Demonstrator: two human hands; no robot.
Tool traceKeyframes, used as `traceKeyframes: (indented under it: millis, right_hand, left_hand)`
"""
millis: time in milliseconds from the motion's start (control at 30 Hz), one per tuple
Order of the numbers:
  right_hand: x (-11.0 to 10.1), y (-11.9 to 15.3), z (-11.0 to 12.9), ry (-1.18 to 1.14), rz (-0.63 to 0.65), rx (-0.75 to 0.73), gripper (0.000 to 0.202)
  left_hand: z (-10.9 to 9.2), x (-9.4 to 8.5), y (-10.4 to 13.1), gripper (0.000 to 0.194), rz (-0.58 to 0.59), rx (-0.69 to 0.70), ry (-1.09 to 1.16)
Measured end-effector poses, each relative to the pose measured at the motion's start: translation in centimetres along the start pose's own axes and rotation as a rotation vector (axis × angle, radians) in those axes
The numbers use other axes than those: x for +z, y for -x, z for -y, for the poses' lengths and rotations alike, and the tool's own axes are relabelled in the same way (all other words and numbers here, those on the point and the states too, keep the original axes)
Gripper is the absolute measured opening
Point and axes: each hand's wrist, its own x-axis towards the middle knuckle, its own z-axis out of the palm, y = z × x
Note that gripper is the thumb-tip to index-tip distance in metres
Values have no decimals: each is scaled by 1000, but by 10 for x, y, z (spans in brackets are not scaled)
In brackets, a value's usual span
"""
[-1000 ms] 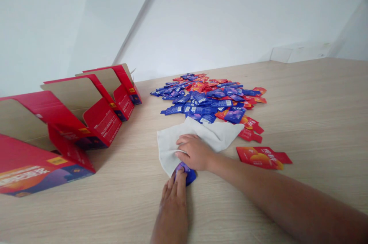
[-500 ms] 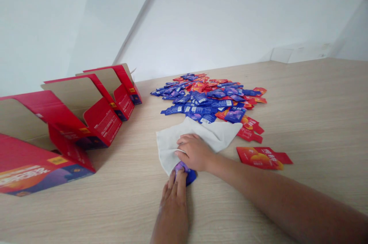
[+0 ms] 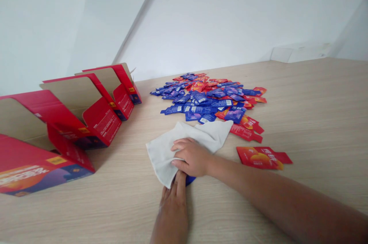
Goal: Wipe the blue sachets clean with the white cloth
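Observation:
A pale grey cloth (image 3: 163,152) lies spread on the table, creased under my right hand (image 3: 194,157). That hand presses down on it with fingers bent into the fabric. Beneath the cloth's near edge is a blue sachet (image 3: 190,180), mostly hidden. My left hand (image 3: 173,201) rests on the sachet with its fingers stretched out flat; the fingertips go under the cloth edge. To the right of my right wrist, a red sachet with orange fruit print (image 3: 260,158) lies flat on its own.
A heap of blue and red sachets (image 3: 201,98) spreads beyond the cloth on the wooden table (image 3: 120,205). Along the left stand several open red cartons (image 3: 103,121) with raised flaps. A white wall (image 3: 230,17) rises behind the table.
My right hand has slid the cloth a little toward me and to the left, so it now covers more of the blue sachet. My left hand stays nearly in place.

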Motion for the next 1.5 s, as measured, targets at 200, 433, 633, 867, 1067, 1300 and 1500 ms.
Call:
traceKeyframes:
  millis: [200,433,633,867,1067,1300,1500]
  right_hand:
    - [2,-1,-7,94,-57,213,29]
    - [0,0,-6,47,-47,112,24]
    - [-2,1,0,-4,0,-17,24]
    - [3,-1,-4,82,-58,169,28]
    - [2,-1,-8,98,-83,221,27]
    - [0,1,-1,-12,-10,-42,25]
    - [1,-1,0,28,-24,69,27]
  left_hand:
    - [-3,-7,3,67,73,-36,-56]
    - [-1,-4,3,72,75,-28,-90]
    - [1,4,0,68,-59,26,-21]
    - [0,-2,2,68,71,-30,-52]
    - [-3,-8,3,68,109,-37,-86]
    - [0,-1,2,68,10,-6,-7]
    - [2,0,2,68,26,-2,15]
